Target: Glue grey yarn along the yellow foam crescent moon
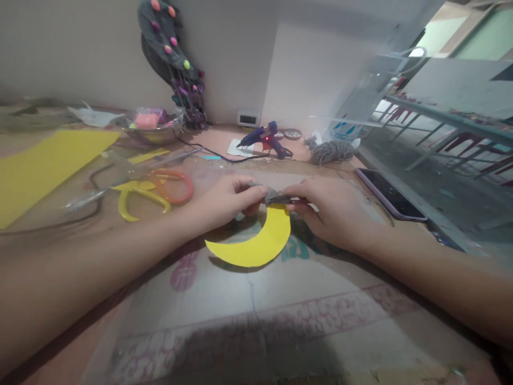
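A yellow crescent-shaped paper cutout [256, 243] lies on the printed sheet in front of me. Just above its upper tip, my left hand [226, 200] and my right hand [332, 211] meet, both with fingers pinched on a small grey strip [273, 195] held between them. The strip looks like a piece of grey yarn or fabric; I cannot make it out more exactly. My right hand's fingers also seem to pinch a thin dark stick beside the strip.
Yellow and orange scissors [154, 192] lie to the left, beside a large yellow sheet [44, 166]. A blue glue gun [266, 139] with its cord, a bundle of grey yarn [331, 151] and a phone [388, 195] sit further back and right.
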A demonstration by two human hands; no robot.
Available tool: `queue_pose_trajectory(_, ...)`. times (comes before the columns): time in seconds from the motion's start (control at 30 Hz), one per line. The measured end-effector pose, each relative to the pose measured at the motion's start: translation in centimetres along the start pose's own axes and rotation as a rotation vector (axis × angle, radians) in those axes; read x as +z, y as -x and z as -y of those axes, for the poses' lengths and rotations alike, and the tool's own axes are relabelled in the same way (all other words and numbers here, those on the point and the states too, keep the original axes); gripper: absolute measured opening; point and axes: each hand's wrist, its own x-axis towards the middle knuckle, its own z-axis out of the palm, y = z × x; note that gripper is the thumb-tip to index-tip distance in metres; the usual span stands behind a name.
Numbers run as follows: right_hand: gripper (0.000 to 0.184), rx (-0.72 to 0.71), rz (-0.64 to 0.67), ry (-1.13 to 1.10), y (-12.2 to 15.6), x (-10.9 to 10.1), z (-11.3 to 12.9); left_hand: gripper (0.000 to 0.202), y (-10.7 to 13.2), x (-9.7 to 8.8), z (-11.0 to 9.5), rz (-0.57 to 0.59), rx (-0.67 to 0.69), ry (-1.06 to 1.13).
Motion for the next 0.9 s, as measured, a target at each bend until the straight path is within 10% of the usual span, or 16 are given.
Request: queue_pose_trajectory(0.9, 0.023, 0.023, 0.070, 0.025, -0.01, 0.04, 0.33, 0.034, -0.26, -0.04, 0.43, 0.017, -0.035, 0.050)
